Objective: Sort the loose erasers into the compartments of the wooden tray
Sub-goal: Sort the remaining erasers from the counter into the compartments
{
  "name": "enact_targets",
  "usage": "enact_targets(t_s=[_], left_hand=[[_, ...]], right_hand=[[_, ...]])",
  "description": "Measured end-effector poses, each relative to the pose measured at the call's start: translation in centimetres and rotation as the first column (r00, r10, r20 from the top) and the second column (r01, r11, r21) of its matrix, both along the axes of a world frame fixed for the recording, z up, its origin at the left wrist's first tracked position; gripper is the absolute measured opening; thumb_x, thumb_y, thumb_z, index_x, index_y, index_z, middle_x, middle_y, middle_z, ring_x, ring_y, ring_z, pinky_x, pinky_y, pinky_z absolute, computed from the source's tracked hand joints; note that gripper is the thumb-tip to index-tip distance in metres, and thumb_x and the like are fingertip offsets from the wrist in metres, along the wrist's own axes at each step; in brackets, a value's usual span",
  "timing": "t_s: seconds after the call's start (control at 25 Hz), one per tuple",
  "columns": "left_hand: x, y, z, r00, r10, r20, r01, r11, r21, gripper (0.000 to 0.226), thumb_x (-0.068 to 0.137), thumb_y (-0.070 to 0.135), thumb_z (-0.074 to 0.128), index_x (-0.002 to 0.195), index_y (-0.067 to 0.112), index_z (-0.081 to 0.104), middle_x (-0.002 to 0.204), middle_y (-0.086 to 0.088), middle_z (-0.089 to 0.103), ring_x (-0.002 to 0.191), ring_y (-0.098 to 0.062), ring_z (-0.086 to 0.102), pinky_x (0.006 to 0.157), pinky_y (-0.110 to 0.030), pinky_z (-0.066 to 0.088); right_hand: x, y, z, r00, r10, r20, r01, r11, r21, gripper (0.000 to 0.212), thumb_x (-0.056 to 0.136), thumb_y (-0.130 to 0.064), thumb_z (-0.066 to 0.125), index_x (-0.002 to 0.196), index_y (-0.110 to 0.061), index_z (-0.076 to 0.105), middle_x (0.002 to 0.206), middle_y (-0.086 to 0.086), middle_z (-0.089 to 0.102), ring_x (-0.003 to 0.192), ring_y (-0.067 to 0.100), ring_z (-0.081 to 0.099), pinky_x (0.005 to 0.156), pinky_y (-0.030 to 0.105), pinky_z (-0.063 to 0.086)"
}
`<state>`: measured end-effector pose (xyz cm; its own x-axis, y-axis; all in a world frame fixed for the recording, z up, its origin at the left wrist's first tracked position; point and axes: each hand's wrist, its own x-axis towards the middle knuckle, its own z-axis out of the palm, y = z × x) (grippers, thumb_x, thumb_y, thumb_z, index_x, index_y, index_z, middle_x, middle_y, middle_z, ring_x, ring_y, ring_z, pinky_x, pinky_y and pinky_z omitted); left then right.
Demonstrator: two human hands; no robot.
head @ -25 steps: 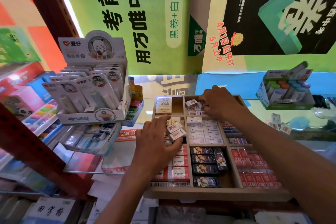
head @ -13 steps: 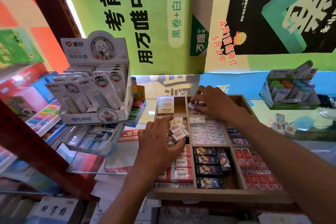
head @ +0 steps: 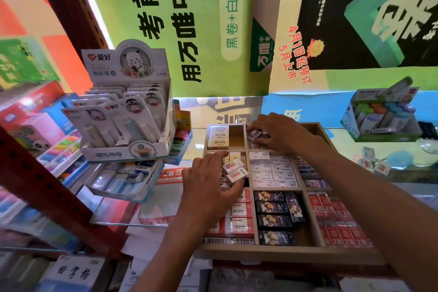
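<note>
A wooden tray (head: 279,252) with several compartments lies in front of me, filled with rows of wrapped erasers. My left hand (head: 208,187) hovers over the tray's left column and holds two small white erasers (head: 233,170) with red labels between thumb and fingers. My right hand (head: 282,134) reaches into the far middle compartment, fingers curled round a small white eraser (head: 256,134). Cream erasers (head: 218,136) fill the far left compartment. White ones (head: 272,172) sit in the middle, black ones (head: 275,217) nearer me, red 2B ones (head: 339,223) on the right.
A white display box of carded correction tapes (head: 123,111) stands left of the tray above a box of blue-white erasers (head: 123,180). A green box of coloured items (head: 384,116) sits at the right. Loose small erasers (head: 374,163) lie on the glass shelf. A red shelf post (head: 42,187) crosses left.
My right hand has dipped lower into the far middle compartment and closed round an eraser. My left hand has stayed over the left column with its two erasers.
</note>
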<state>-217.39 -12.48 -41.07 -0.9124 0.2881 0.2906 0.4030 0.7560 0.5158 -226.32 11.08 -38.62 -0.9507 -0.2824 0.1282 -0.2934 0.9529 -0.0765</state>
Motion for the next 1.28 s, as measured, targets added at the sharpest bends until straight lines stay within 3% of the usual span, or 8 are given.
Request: enact_targets(t_s=[0.16, 0.44, 0.72, 0.84, 0.92, 1.04, 1.16, 1.28], left_hand=[[0.0, 0.0, 0.0, 1.0, -0.001, -0.005, 0.001, 1.0, 0.002, 0.059, 0.086, 0.055, 0.063, 0.136, 0.035, 0.04, 0.136, 0.013, 0.05, 0.12, -0.01, 0.043, 0.1, -0.037, 0.03], [0.0, 0.0, 0.0, 1.0, 0.004, -0.001, -0.004, 1.0, -0.003, 0.059, 0.085, 0.055, 0.064, 0.136, 0.035, 0.04, 0.134, 0.013, 0.05, 0.118, -0.01, 0.044, 0.097, -0.036, 0.031], [0.0, 0.0, 0.2, 0.996, 0.045, -0.074, -0.048, 0.998, -0.04, 0.067, 0.081, 0.054, 0.067, 0.138, 0.027, 0.045, 0.133, 0.006, 0.051, 0.119, -0.014, 0.042, 0.095, -0.036, 0.037], [0.1, -0.1, 0.2, 0.997, 0.044, -0.064, -0.047, 0.998, -0.035, 0.063, 0.081, 0.047, 0.067, 0.137, 0.028, 0.044, 0.131, 0.006, 0.053, 0.117, -0.015, 0.045, 0.094, -0.036, 0.036], [0.1, -0.1, 0.2, 0.997, 0.047, -0.055, -0.047, 0.999, -0.008, 0.058, 0.083, 0.043, 0.067, 0.135, 0.027, 0.046, 0.127, 0.006, 0.055, 0.115, -0.016, 0.046, 0.091, -0.034, 0.033], [0.2, 0.0, 0.2, 0.997, 0.053, -0.056, -0.053, 0.999, -0.004, 0.041, 0.086, 0.041, 0.066, 0.122, 0.025, 0.054, 0.118, 0.005, 0.06, 0.11, -0.016, 0.05, 0.09, -0.032, 0.032], [0.4, 0.1, 0.3, 0.996, 0.05, -0.077, -0.051, 0.999, -0.011, 0.031, 0.088, 0.042, 0.065, 0.112, 0.024, 0.058, 0.11, 0.005, 0.062, 0.105, -0.016, 0.052, 0.089, -0.034, 0.034], [0.3, 0.1, 0.4, 0.995, 0.065, -0.081, -0.066, 0.998, -0.008, 0.032, 0.089, 0.044, 0.064, 0.113, 0.025, 0.057, 0.11, 0.007, 0.062, 0.104, -0.016, 0.052, 0.089, -0.036, 0.037]], right_hand=[[-0.4, -0.4, -0.3, 0.997, -0.064, -0.046, 0.065, 0.998, 0.018, 0.033, 0.094, -0.048, 0.059, 0.112, -0.021, 0.065, 0.109, 0.0, 0.058, 0.098, 0.02, 0.058, 0.075, 0.034, 0.046], [-0.3, -0.6, -0.2, 0.987, -0.128, -0.101, 0.112, 0.982, -0.15, 0.026, 0.085, -0.025, 0.068, 0.108, -0.021, 0.058, 0.107, 0.0, 0.061, 0.096, 0.02, 0.056, 0.082, 0.033, 0.038], [0.0, 1.4, 0.1, 0.946, -0.281, -0.162, 0.301, 0.947, 0.116, 0.009, 0.094, -0.03, 0.059, 0.101, -0.026, 0.056, 0.107, -0.003, 0.063, 0.098, 0.022, 0.056, 0.092, 0.043, 0.032], [1.1, -0.5, 0.9, 0.969, -0.151, -0.193, 0.138, 0.987, -0.079, 0.017, 0.091, -0.022, 0.061, 0.108, -0.025, 0.061, 0.108, -0.002, 0.063, 0.102, 0.023, 0.057, 0.091, 0.04, 0.039], [3.1, -2.4, 1.9, 0.997, 0.082, -0.006, -0.079, 0.937, -0.341, 0.031, 0.086, -0.01, 0.062, 0.113, -0.025, 0.064, 0.105, -0.01, 0.065, 0.098, 0.013, 0.058, 0.085, 0.029, 0.044], [5.0, -4.7, 1.8, 0.929, 0.33, 0.168, -0.27, 0.914, -0.303, 0.042, 0.083, -0.017, 0.064, 0.123, -0.029, 0.064, 0.116, -0.015, 0.064, 0.103, 0.005, 0.051, 0.088, 0.023, 0.042], [4.8, -5.1, 1.5, 0.936, 0.32, 0.144, -0.261, 0.909, -0.326, 0.033, 0.086, -0.027, 0.07, 0.118, -0.028, 0.067, 0.114, -0.012, 0.066, 0.1, 0.006, 0.055, 0.089, 0.034, 0.046], [5.3, -5.5, 1.7, 0.943, 0.302, 0.138, -0.237, 0.904, -0.357, 0.035, 0.086, -0.024, 0.071, 0.119, -0.027, 0.064, 0.109, -0.01, 0.066, 0.091, 0.007, 0.059, 0.082, 0.029, 0.05]])
